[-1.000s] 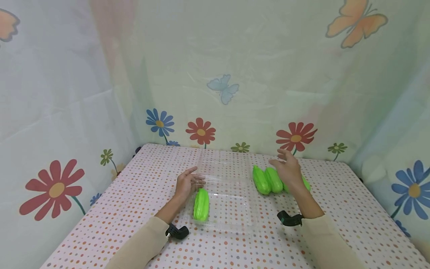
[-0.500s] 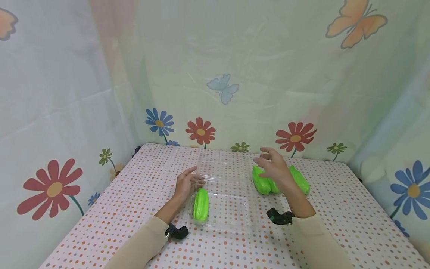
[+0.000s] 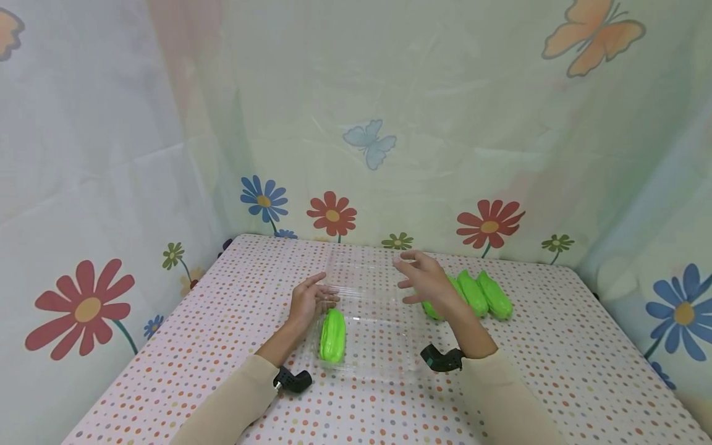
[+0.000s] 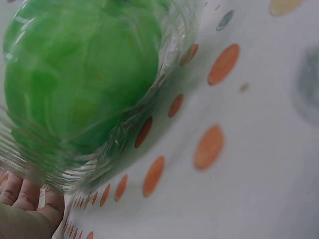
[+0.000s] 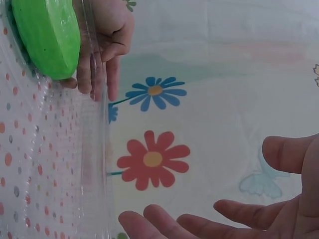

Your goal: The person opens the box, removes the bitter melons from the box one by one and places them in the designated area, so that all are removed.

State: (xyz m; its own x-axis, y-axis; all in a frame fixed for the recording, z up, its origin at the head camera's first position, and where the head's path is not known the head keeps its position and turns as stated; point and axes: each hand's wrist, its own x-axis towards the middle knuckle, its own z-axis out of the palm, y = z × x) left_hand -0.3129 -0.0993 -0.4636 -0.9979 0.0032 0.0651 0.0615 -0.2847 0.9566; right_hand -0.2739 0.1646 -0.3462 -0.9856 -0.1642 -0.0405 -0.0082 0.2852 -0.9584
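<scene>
A clear plastic hinged box (image 3: pixel 378 372) lies opened flat, its lid (image 3: pixel 361 267) folded back towards the wall. One bright green, long gourd-like vegetable (image 3: pixel 332 337) sits along the left side of its near half. By the hinge, my left hand (image 3: pixel 305 306) rests against the box's left edge, fingers loosely extended; in the right wrist view those left fingers (image 5: pixel 97 74) show through the clear wall. My right hand (image 3: pixel 431 281) hovers near the right edge of the box, fingers spread, holding nothing. Beyond it lie several more green vegetables (image 3: pixel 473 293), the leftmost partly hidden by that hand.
A white cloth with coloured dots covers the table (image 3: pixel 222 346). Printed curtains (image 3: pixel 423 154) hang close behind its far edge and along both sides. A black wrist camera (image 3: pixel 442 358) sits on the right wrist, another (image 3: pixel 293 381) on the left.
My right hand has moved left from over the group of green vegetables to the right edge of the box, uncovering the right-hand ones. The left hand stays at the hinge.
</scene>
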